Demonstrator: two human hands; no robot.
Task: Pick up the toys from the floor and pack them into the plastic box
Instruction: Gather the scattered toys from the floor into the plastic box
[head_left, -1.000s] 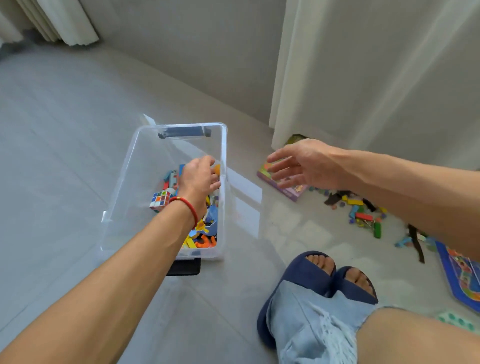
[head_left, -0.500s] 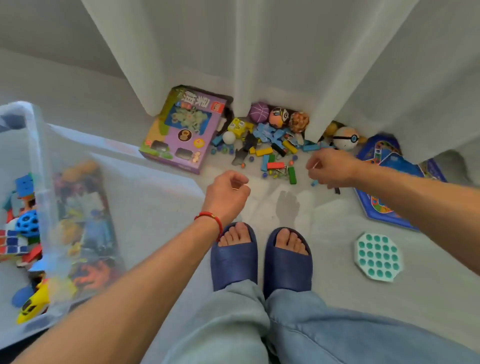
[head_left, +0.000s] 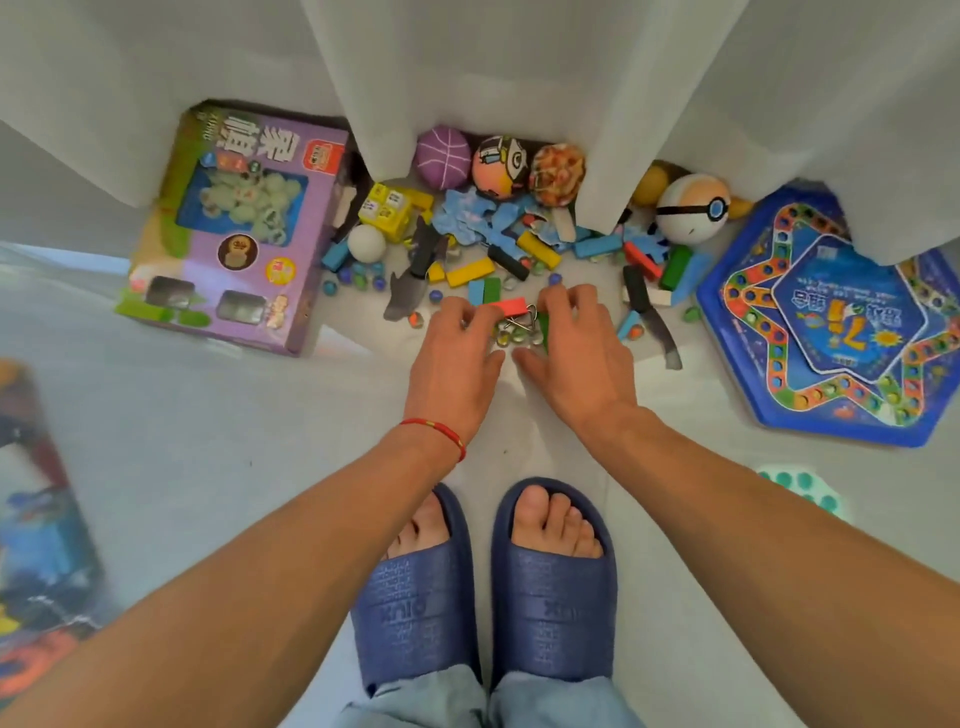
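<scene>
Left hand (head_left: 457, 353) and right hand (head_left: 576, 348), fingers curled, grip closing round glossy glass marbles (head_left: 511, 335), a bent-wire puzzle and a flat red block (head_left: 508, 306) (on smooth grey floor (head_left: 208, 441)); blurred plastic box (head_left: 41, 545) far left.

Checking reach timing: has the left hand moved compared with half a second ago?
Yes. The left hand has gone forward from near the slippers to the red block in the toy pile.
</scene>
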